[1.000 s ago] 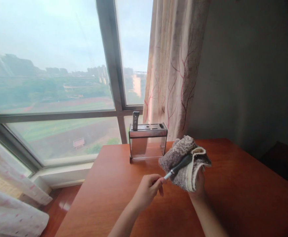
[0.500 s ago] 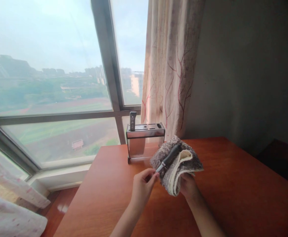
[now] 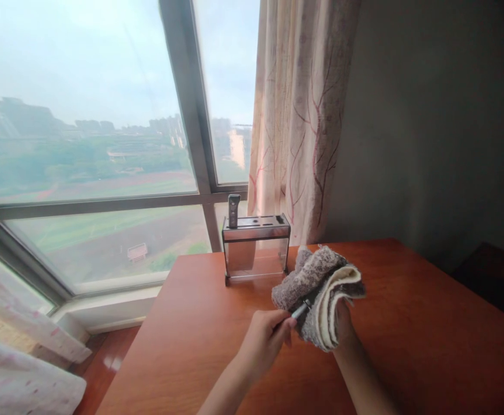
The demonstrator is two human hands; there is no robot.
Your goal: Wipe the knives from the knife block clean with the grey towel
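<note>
A folded grey-brown fleecy cloth (image 3: 310, 276) with a cream underside is held above the table by my right hand (image 3: 343, 320), whose fingers are mostly hidden beneath it. My left hand (image 3: 269, 334) pinches the shiny metal end of a slim black-handled utensil (image 3: 300, 309). Its handle lies inside the cloth and is now largely covered; the exact kind cannot be made out. Behind the hands stands a clear-sided knife block (image 3: 256, 253) with slots in its top. One dark, dotted knife handle (image 3: 233, 211) sticks up from its left end.
The reddish-brown wooden table (image 3: 183, 323) runs under everything, its left edge dropping to the floor. A large window (image 3: 87, 144) fills the left, with patterned curtains (image 3: 304, 115) beside it. A grey wall (image 3: 429, 127) rises behind on the right.
The cloth has folded over the black handle, which showed plainly before and is now mostly covered. Both hands, with cloth and utensil, have shifted slightly right and down.
</note>
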